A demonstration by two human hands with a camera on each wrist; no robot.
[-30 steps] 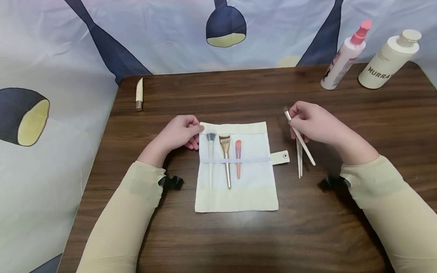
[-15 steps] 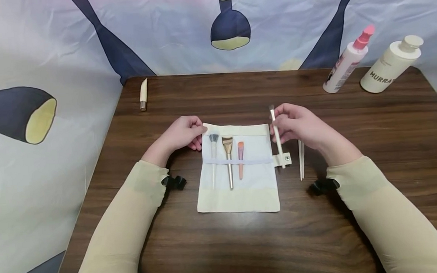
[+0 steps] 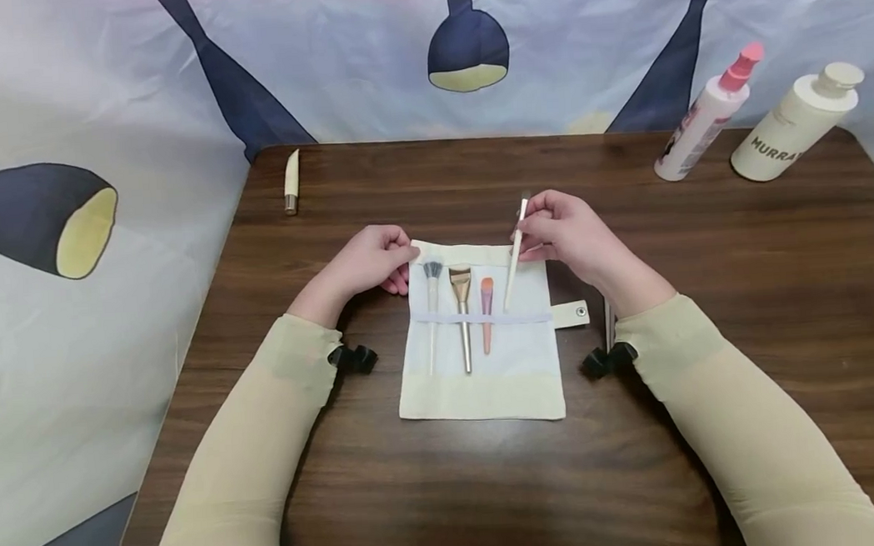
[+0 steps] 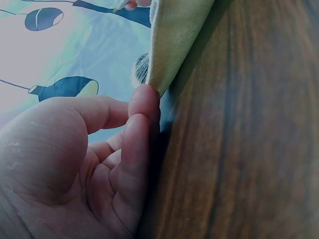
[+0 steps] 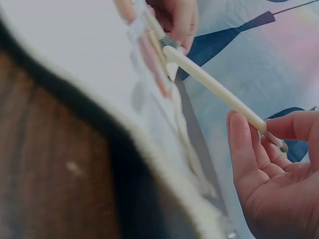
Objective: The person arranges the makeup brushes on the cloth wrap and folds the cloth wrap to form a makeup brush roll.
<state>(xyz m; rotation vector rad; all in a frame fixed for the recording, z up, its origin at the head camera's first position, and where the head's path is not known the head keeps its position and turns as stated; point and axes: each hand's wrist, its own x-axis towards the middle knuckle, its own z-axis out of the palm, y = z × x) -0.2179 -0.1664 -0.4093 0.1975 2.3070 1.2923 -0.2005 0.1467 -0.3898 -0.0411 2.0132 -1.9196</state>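
Note:
A cream fabric brush roll [image 3: 482, 397] lies unfolded on the table, with an elastic band [image 3: 518, 318] across its middle. Under the band sit a clear-handled brush [image 3: 432, 294], a flat gold brush [image 3: 463, 313] and a small pink brush [image 3: 487, 312]. At the roll's upper left corner, my left hand [image 3: 376, 262] pinches the fabric between thumb and fingers, seen close in the left wrist view [image 4: 94, 149]. My right hand [image 3: 566, 236] pinches a slim white makeup brush [image 3: 515, 260] near its bristle end. The handle slants down over the roll, its tip close above the band.
Slim brush handles [image 3: 609, 321] lie right of the roll, partly hidden by my right wrist. The roll's snap tab [image 3: 571, 314] sticks out on that side. A pink-topped spray bottle [image 3: 706, 123] and a cream bottle [image 3: 792, 126] stand back right. A cream-handled brush [image 3: 292, 182] lies back left.
My right hand has carried the white brush leftward from beside the other slim handles to over the roll's right part. The left hand keeps its pinch on the corner.

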